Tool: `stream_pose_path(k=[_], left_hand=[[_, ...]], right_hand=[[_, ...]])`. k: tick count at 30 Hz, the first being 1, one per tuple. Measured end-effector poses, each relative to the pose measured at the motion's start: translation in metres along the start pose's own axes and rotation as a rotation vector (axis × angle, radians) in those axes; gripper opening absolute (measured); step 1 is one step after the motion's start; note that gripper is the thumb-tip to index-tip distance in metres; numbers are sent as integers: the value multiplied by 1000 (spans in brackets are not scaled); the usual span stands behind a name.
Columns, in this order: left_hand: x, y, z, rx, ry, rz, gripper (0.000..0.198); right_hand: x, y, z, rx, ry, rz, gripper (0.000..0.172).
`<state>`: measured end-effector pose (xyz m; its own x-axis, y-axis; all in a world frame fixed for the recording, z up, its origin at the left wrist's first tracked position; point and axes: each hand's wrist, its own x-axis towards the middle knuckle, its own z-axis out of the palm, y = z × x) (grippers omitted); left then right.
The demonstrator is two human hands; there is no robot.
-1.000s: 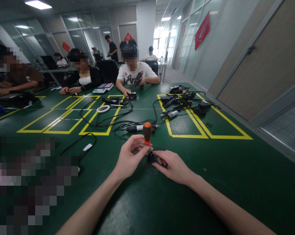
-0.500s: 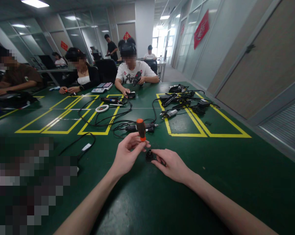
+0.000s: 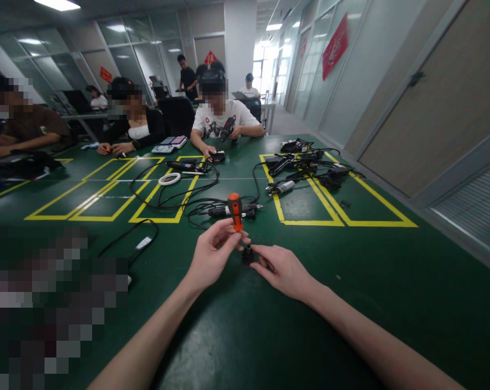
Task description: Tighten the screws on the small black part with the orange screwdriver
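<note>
My left hand (image 3: 216,251) is closed on a screwdriver (image 3: 236,212) with an orange and dark grey handle, held upright with the handle on top. Its shaft is mostly hidden by my fingers. Just below and to the right, a small black round part (image 3: 247,257) with a short upright stem rests on the green table (image 3: 245,330). The thumb and fingers of my right hand (image 3: 284,271) grip this part from the right side. Whether the screwdriver's tip touches the part is hidden.
A corded power tool (image 3: 224,211) lies just beyond my hands. Black cables and tools (image 3: 296,165) are piled at the back right, a white ring (image 3: 169,179) at the back left. Across the table a person (image 3: 224,119) holds a drill (image 3: 227,130).
The screwdriver handle has turned, so its orange inlays now face me. Both hands stay in nearly the same place, and the black part remains between my right fingers.
</note>
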<state>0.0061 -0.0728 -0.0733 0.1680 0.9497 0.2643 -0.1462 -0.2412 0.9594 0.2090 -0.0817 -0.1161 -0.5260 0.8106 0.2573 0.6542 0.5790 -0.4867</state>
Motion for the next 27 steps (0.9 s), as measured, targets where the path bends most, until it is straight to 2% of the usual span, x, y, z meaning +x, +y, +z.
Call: stream_pose_path(k=[7, 12, 19, 27], left_hand=[[1, -1, 2, -22, -7, 9, 36], [1, -4, 1, -8, -4, 3, 43], [1, -3, 2, -10, 1, 4, 36], [2, -5, 0, -16, 25, 14, 39]], right_hand=[[1, 3, 4, -32, 9, -4, 29], [1, 4, 8, -28, 24, -6, 31], [1, 5, 7, -12, 5, 5, 34], [2, 6, 6, -18, -11, 2, 33]])
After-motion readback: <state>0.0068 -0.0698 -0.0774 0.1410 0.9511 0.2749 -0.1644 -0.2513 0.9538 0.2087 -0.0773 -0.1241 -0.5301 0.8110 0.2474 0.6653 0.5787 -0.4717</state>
